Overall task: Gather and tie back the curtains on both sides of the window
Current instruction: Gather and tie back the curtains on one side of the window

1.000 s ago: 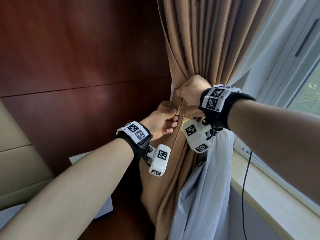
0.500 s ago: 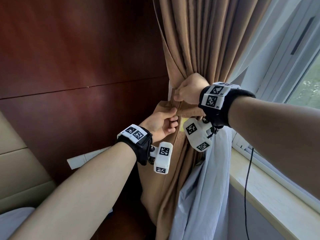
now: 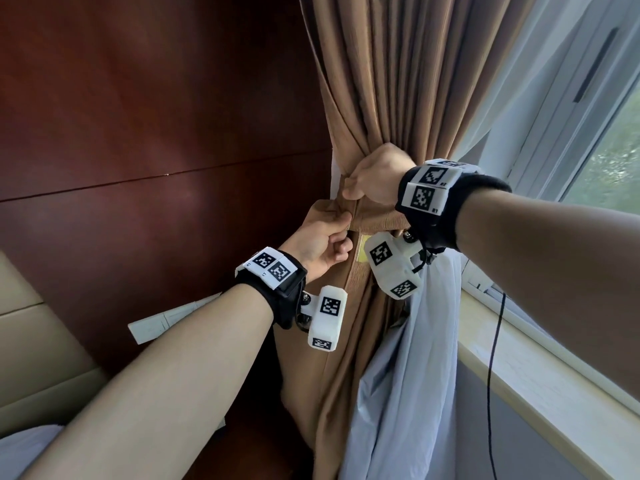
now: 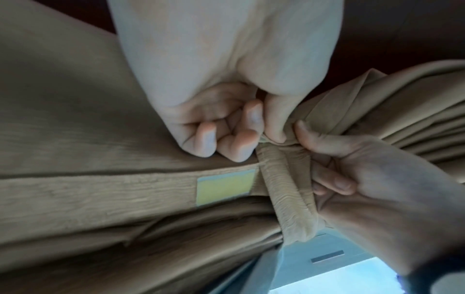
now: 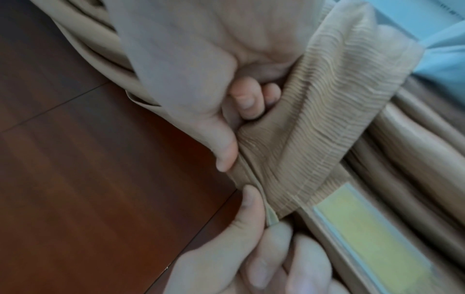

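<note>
Both hands at the curtain tie-back

Left hand (image 3: 320,237) and right hand (image 3: 375,181) each pinch the tie-back band (image 3: 381,220) around the gathered brown curtain (image 3: 391,98).

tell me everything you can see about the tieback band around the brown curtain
The tieback band is a flat strip of tan, finely ribbed fabric with stitched edges, wrapped level around the gathered brown curtain. The right hand grips it from above, and the left hand pinches its end from below. A pale yellow patch, perhaps a fastener, sits just beside it.
</note>
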A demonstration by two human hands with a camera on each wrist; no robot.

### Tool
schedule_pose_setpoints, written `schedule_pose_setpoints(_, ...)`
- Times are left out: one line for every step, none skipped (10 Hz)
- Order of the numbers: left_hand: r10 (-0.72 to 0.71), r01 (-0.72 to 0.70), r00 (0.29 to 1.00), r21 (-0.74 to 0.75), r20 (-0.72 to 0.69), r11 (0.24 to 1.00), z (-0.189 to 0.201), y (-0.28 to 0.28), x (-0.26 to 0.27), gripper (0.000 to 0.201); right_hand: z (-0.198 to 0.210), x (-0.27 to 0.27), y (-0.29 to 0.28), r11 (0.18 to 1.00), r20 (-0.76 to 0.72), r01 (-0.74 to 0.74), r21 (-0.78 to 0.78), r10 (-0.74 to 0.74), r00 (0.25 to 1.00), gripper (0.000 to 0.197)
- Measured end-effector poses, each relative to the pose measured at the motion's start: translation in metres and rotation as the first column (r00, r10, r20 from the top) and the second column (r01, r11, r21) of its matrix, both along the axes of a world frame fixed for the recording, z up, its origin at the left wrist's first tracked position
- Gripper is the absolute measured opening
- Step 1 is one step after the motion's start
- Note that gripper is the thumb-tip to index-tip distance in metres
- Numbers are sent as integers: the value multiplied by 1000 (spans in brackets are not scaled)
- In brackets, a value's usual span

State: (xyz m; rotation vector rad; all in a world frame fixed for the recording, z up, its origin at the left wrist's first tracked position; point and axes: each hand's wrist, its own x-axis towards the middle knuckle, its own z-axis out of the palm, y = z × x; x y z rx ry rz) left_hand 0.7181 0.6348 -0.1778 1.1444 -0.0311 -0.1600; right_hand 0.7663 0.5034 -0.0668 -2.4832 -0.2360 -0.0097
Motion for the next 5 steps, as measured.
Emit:
schedule_pose_setpoints(5,-7,999,65,34,998,0,1,-4,15,2,-7,0,1000,0,-21,0,21,1000,29)
schedule_pose_setpoints(20,-30,998,183,56,983,3,0,-6,17,4,-17,-1,1000,-16,-13,-25,13,1000,13)
schedule_pose_setpoints(41,-56,997,267,63,962,4,1,-9,22,5,-20,3,1000,-26,26,-13,-26,999,11)
schedule_pose_setpoints(37,-51,998,263,58,963,-1,-1,-16,15,4,-31,7,992,6,116,-45,-116,993,26)
schedule_pose_setpoints(76,-80,997,227,26,971,-9,-2,-20,20,3,-39,4,997,17,78,4,-78,997,24)
